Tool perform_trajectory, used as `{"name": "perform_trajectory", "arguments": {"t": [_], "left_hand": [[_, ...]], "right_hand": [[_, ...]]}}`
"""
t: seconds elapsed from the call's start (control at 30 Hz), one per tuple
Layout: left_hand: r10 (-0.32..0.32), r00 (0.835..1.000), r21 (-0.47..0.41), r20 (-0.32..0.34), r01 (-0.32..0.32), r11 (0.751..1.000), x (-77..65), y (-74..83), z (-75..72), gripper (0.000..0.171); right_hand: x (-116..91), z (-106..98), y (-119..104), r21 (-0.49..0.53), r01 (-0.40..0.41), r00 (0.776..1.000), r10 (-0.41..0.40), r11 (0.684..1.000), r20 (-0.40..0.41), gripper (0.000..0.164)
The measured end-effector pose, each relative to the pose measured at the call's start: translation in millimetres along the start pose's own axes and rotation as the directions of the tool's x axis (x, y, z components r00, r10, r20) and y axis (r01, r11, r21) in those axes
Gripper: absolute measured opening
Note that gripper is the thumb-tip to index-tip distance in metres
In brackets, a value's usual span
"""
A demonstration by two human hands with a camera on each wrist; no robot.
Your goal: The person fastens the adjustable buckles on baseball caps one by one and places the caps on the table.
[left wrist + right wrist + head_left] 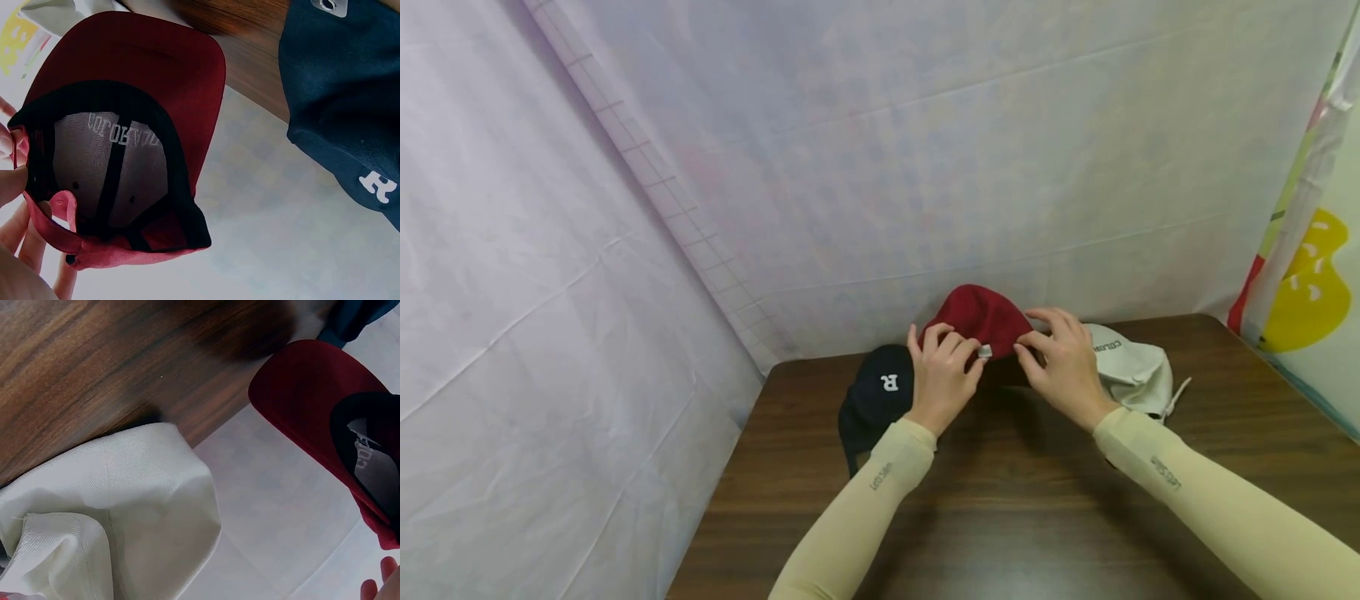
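Note:
A red baseball cap [973, 312] is held up above the far part of the table, between both hands. My left hand [942, 377] pinches its left back edge, close to a small pale tag [985, 352]. With thumb and fingertips, my right hand [1066, 367] grips the cap's right edge. The left wrist view looks into the red cap [134, 47], showing its dark sweatband and pale front lining with reversed lettering. A navy cap [880, 400] with a white R lies beside my left hand. To the right, partly behind my right hand, lies a whitish cap [1138, 367].
Everything stands on a brown wood-grain table [1015, 517]. Pale cloth sheets [925, 167] hang right behind its far edge and along the left side. A yellow shape [1307, 283] shows on the wall at the right.

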State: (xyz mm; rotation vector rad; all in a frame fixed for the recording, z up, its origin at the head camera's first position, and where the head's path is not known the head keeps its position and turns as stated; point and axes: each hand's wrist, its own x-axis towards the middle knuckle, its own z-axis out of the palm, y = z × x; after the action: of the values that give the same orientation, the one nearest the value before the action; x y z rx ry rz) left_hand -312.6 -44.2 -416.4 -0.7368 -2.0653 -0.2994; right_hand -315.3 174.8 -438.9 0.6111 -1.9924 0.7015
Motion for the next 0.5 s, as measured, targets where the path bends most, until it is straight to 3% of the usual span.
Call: {"name": "perform_trajectory", "arguments": {"t": [0.5], "left_hand": [[0.01,1.0,-0.006,-0.012,-0.01,1.0,-1.0,-1.0,-0.3,0.015]], "right_hand": [[-0.3,-0.9,0.9,0.002,-0.023,1.0,0.023,1.0,-0.011,0.009]]}}
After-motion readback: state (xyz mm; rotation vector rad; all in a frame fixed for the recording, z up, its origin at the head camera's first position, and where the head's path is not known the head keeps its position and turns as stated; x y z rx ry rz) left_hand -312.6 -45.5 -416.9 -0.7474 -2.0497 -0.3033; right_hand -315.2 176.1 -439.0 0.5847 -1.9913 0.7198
